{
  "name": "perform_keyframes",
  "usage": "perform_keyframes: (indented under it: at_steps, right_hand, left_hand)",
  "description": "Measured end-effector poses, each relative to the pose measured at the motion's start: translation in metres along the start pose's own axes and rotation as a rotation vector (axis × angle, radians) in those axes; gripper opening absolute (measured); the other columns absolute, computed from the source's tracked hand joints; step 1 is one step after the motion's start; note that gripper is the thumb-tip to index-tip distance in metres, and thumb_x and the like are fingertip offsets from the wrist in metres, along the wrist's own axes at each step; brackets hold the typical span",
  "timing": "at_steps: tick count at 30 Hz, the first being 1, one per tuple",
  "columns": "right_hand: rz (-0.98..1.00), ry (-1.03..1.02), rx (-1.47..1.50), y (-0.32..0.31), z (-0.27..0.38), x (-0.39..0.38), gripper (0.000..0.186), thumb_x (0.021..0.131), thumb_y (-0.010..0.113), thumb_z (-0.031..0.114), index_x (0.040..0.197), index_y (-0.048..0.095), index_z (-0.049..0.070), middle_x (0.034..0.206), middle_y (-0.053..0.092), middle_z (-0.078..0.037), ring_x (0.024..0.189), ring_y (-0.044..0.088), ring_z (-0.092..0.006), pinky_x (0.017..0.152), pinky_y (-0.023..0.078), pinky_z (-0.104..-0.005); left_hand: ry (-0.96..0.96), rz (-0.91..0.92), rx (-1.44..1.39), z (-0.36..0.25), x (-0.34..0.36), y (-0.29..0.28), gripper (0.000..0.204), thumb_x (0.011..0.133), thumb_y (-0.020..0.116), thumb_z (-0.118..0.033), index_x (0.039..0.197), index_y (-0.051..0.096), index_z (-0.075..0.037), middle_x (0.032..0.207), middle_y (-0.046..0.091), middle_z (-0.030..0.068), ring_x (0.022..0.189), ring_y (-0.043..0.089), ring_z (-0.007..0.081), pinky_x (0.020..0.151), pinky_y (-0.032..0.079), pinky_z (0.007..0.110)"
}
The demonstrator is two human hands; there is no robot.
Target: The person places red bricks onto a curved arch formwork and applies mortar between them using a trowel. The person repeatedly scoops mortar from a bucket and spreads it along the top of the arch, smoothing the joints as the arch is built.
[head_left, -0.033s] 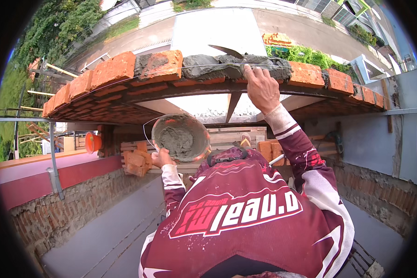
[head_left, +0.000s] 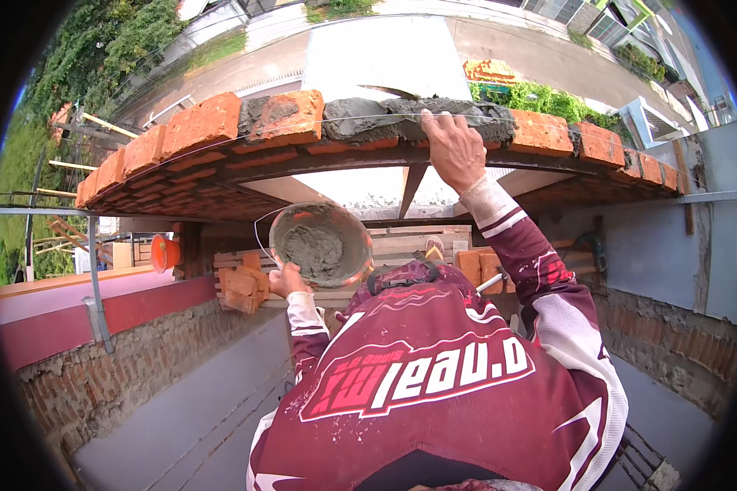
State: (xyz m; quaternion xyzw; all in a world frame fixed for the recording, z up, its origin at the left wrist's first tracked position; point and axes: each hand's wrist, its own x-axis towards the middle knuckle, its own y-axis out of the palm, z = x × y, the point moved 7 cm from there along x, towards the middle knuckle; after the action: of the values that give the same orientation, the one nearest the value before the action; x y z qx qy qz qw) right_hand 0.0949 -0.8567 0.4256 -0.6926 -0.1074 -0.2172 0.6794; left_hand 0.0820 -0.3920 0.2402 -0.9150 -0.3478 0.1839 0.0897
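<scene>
The right grip is up at the top of the brick wall, fingers curled around a trowel; I can't see the handle for the knuckles, but the dark blade pokes out beyond and to the left of them. Right by those fingertips, and stretching away to their left, lies a rough grey bed of mortar along the wall's top. A thin string line runs across the front of it, passing close by the same fingers. Past the mortar to the left of the right grip sits an orange brick smeared with grey, and just to the grip's right another brick in the same course.

Lower down, the left grip is clenched on the near left edge of a bucket. The bucket tips so I can look straight in: wet mortar fills it, above and to the right of that grip. Its wire handle loops out above the left grip. Close by on the left of this grip are some stacked bricks, and farther left hangs an orange pail. Below the right grip, a sandalled foot shows near the planks.
</scene>
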Motion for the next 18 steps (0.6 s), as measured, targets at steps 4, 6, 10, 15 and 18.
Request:
perform_keyframes:
  at_steps: [4, 6, 10, 15, 18]
  right_hand:
    - [0.094, -0.089, -0.185, 0.031, 0.038, 0.059, 0.024, 0.092, 0.059, 0.021, 0.111, 0.068, 0.01, 0.097, 0.065, -0.005, 0.089, 0.067, -0.0217, 0.073, 0.048, -0.0406]
    - [0.141, -0.159, -0.275, 0.04, 0.051, 0.073, 0.019, 0.092, 0.059, 0.021, 0.104, 0.069, 0.01, 0.096, 0.064, -0.005, 0.09, 0.066, -0.0213, 0.075, 0.046, -0.0411]
    - [0.251, -0.262, -0.479, 0.035, 0.044, 0.064, 0.015, 0.092, 0.058, 0.021, 0.096, 0.067, 0.009, 0.094, 0.062, -0.005, 0.088, 0.063, -0.0212, 0.075, 0.044, -0.0406]
    - [0.331, -0.188, -0.634, 0.004, -0.031, 0.028, 0.021, 0.092, 0.06, 0.021, 0.098, 0.075, 0.007, 0.097, 0.064, -0.007, 0.092, 0.063, -0.0253, 0.075, 0.044, -0.048]
    - [0.248, -0.051, -0.563, -0.033, -0.08, -0.001, 0.023, 0.094, 0.058, 0.019, 0.11, 0.07, 0.007, 0.097, 0.064, -0.006, 0.088, 0.064, -0.0235, 0.071, 0.046, -0.0446]
  left_hand:
    - [-0.046, 0.03, -0.02, 0.011, 0.003, 0.004, 0.034, 0.059, 0.062, 0.003, 0.069, 0.031, -0.008, 0.07, 0.041, 0.0027, 0.057, 0.039, 0.019, 0.055, 0.038, 0.039]
    - [-0.015, 0.022, 0.039, 0.012, 0.007, 0.007, 0.032, 0.059, 0.062, 0.003, 0.068, 0.033, -0.006, 0.07, 0.044, 0.0037, 0.057, 0.04, 0.0202, 0.056, 0.039, 0.041]
    - [-0.087, 0.008, 0.094, 0.022, 0.013, 0.001, 0.031, 0.059, 0.063, 0.003, 0.067, 0.034, -0.005, 0.069, 0.045, 0.004, 0.059, 0.041, 0.0202, 0.057, 0.04, 0.041]
    - [-0.103, 0.029, 0.07, 0.028, 0.022, -0.006, 0.031, 0.059, 0.063, 0.002, 0.067, 0.033, -0.005, 0.069, 0.046, 0.0049, 0.06, 0.042, 0.0204, 0.058, 0.04, 0.041]
    - [-0.038, 0.014, 0.161, 0.023, 0.025, -0.006, 0.031, 0.059, 0.063, 0.002, 0.067, 0.033, -0.005, 0.068, 0.046, 0.0052, 0.06, 0.042, 0.0206, 0.057, 0.04, 0.041]
